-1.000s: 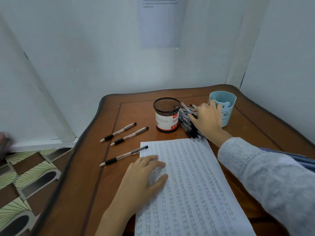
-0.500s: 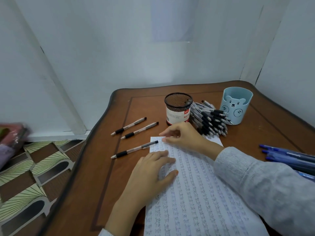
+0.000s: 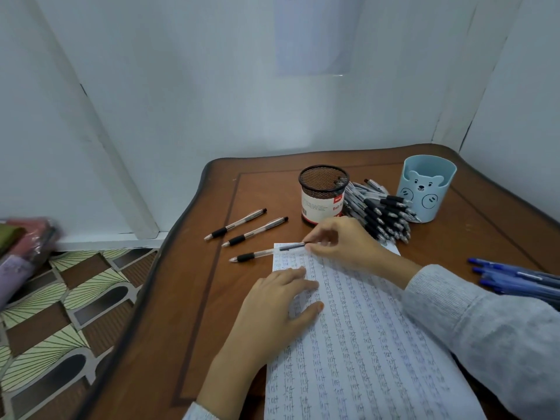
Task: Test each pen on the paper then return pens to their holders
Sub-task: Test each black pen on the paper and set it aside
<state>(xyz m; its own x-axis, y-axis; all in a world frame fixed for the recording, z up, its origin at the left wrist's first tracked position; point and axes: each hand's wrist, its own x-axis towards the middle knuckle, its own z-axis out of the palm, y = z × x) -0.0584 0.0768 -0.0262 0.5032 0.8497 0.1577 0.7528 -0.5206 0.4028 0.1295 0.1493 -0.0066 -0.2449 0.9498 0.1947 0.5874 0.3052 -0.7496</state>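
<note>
**Right hand on a pen, left hand pinning the sheet**

Your right hand [image 3: 342, 245] reaches across the far end of the lined white paper [image 3: 363, 344]. Its thumb and forefinger pinch the right end of a clear-barrelled pen with a black rubber grip [image 3: 268, 252]. That pen lies flat with its tip pointing left. Its rear part lies over the paper's far-left corner, and its grip rests on the brown wooden table [image 3: 194, 298]. Your left hand [image 3: 278, 304] is spread palm down on the sheet, just nearer than the pen, probably to keep the paper from sliding as you write.

Two matching pens [image 3: 236, 224] lie roughly parallel to it, further left; whether they are tested or waiting, I cannot tell. The black mesh holder [image 3: 322, 189] and the light blue bear-faced cup [image 3: 425, 189] stand at the far side. Neither shows a pen inside, and a heap of black-grip pens [image 3: 381, 213] lies between them. Several blue pens [image 3: 515, 275] lie at the right edge.

The sheet is crowded with handwritten "test", so much testing looks done. Nothing has yet gone back into a holder.
</note>
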